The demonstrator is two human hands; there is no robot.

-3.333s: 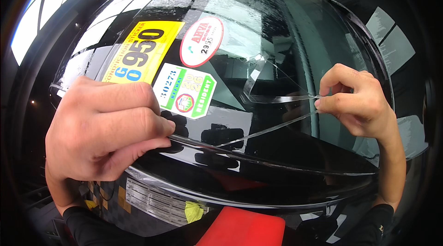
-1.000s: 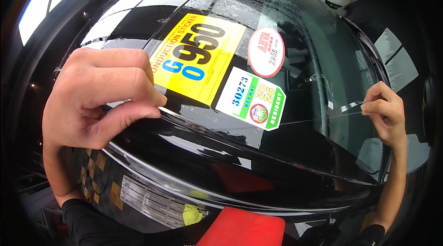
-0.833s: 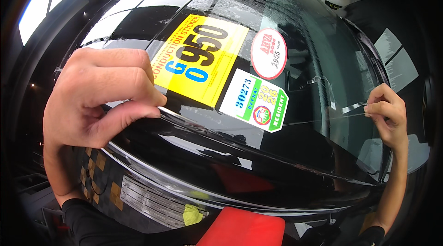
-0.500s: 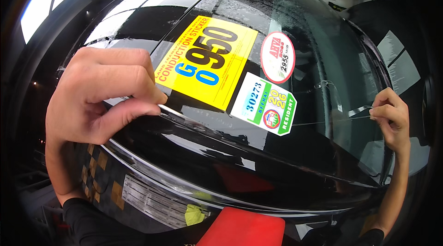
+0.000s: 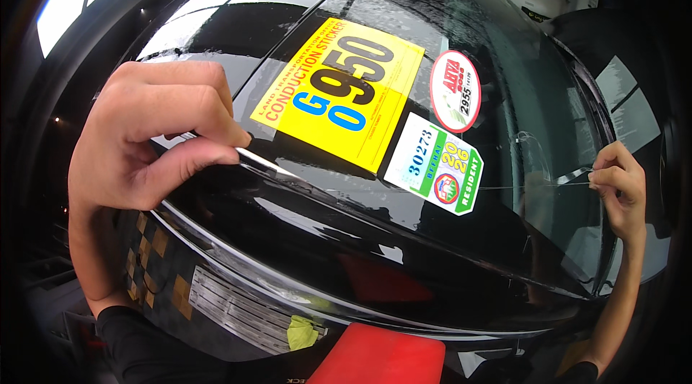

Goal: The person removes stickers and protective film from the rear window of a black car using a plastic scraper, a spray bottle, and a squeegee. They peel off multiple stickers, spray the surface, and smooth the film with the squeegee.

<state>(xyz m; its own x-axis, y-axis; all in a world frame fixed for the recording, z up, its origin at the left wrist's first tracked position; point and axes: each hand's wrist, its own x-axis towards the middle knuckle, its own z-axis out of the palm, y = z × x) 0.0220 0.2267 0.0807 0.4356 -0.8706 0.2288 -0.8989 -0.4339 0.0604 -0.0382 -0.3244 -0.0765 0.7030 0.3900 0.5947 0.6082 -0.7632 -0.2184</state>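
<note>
A black car's wet, glossy glass [image 5: 562,110] fills the middle of the view. On it sit a large yellow rectangular sticker [image 5: 346,88], a red-rimmed oval sticker [image 5: 455,92] and a white and green sticker [image 5: 434,164]. My left hand [image 5: 158,132] is closed at the left, thumb and forefinger pinching the edge of a thin clear film [image 5: 270,164] just below the yellow sticker. Over at the far right, my right hand [image 5: 618,186] pinches what looks like the film's other end, where a thin bright edge shows. How far the film spans between is hard to see.
Below the glass runs a chrome trim strip [image 5: 238,254] along the black bodywork. A red panel [image 5: 378,355] juts in at the bottom. Down on the floor lie a slatted grey grate [image 5: 231,305] and a yellow-green cloth [image 5: 303,332].
The stickers and glass appear shifted to the right in view. My left hand sits slightly farther left and higher, my right hand slightly farther right. Both still pinch.
</note>
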